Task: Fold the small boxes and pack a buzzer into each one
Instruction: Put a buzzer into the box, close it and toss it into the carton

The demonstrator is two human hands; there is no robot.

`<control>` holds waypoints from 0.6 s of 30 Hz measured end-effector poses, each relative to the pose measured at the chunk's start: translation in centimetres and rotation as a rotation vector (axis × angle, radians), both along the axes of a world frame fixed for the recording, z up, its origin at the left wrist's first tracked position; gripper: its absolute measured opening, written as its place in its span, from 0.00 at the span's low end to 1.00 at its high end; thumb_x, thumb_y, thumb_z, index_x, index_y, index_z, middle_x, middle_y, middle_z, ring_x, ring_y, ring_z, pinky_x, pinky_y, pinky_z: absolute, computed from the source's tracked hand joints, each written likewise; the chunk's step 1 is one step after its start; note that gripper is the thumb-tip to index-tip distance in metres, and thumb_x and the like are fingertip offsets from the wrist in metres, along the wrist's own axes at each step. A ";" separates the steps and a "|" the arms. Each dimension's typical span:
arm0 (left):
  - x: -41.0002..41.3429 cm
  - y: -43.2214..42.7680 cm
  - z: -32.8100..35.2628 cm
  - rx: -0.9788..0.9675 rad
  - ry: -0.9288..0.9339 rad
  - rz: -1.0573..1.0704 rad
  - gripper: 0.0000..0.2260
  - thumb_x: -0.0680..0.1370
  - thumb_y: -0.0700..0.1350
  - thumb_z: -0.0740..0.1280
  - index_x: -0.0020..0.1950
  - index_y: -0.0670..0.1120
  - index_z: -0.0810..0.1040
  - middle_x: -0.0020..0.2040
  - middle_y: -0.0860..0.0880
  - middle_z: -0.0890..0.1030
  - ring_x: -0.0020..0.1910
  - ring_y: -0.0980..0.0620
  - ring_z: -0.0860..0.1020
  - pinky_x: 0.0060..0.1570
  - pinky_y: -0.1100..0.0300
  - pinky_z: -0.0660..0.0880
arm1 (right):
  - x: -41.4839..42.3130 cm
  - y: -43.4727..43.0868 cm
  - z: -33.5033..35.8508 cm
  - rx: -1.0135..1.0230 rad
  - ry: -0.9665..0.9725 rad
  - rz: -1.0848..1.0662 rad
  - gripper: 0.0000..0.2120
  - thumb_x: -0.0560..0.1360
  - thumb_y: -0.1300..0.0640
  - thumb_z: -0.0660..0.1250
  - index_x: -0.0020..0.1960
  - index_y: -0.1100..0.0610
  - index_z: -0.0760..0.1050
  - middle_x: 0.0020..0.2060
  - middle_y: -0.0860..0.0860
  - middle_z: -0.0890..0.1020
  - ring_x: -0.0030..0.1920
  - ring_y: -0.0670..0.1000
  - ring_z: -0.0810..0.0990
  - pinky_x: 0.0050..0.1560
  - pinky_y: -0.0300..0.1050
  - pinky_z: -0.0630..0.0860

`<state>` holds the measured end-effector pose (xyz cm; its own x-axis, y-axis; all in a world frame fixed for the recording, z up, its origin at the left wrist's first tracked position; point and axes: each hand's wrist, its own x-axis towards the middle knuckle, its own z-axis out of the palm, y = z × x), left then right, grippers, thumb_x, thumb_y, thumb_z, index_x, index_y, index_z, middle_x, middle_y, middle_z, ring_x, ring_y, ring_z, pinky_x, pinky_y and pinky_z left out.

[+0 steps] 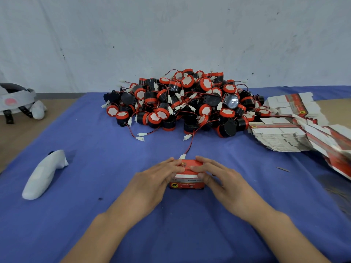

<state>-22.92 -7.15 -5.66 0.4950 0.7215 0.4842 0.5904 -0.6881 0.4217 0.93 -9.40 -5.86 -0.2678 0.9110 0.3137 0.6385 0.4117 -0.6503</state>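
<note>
A small red and white box [187, 179] stands on the blue cloth [106, 177] near the front middle. My left hand [155, 179] holds its left side with fingers laid over the top. My right hand [218, 179] holds its right side, fingers pressing on the top flap. A red and black wire with a white plug [183, 155] trails from behind the box toward a big pile of black and red buzzers [182, 103]. Stacks of flat unfolded boxes [288, 133] lie at the right.
A white cloth-wrapped object [42, 175] lies on the cloth at the left. A helmet-like headset [15, 99] sits on the tan table at the far left. A white wall stands behind the pile. A small brown sliver [283, 169] lies at the right.
</note>
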 end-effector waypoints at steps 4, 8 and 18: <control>-0.3 -0.2 0.0 0.035 0.006 -0.024 0.15 0.83 0.41 0.62 0.67 0.54 0.78 0.70 0.65 0.72 0.72 0.71 0.62 0.64 0.75 0.66 | 0.1 -0.1 -0.1 0.041 -0.037 -0.003 0.18 0.79 0.40 0.55 0.63 0.40 0.77 0.72 0.35 0.70 0.66 0.37 0.74 0.61 0.31 0.73; -1.0 -0.4 -0.2 -0.009 0.000 -0.031 0.22 0.82 0.35 0.62 0.70 0.58 0.75 0.72 0.68 0.68 0.73 0.69 0.63 0.65 0.70 0.69 | 0.3 -0.3 -0.3 0.059 -0.037 -0.006 0.18 0.80 0.41 0.56 0.65 0.39 0.77 0.72 0.33 0.69 0.67 0.38 0.75 0.61 0.36 0.75; -1.4 -0.7 -0.1 -0.132 -0.105 0.042 0.36 0.79 0.27 0.55 0.73 0.67 0.64 0.72 0.70 0.67 0.68 0.67 0.70 0.66 0.62 0.72 | -0.2 -0.3 -0.4 0.083 -0.064 -0.046 0.17 0.73 0.32 0.56 0.61 0.32 0.71 0.68 0.23 0.66 0.61 0.37 0.76 0.53 0.30 0.73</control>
<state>-24.32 -7.89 -5.76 0.4147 0.8012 0.4315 0.5651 -0.5984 0.5680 0.72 -9.68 -6.25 -0.2480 0.8946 0.3716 0.6975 0.4311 -0.5724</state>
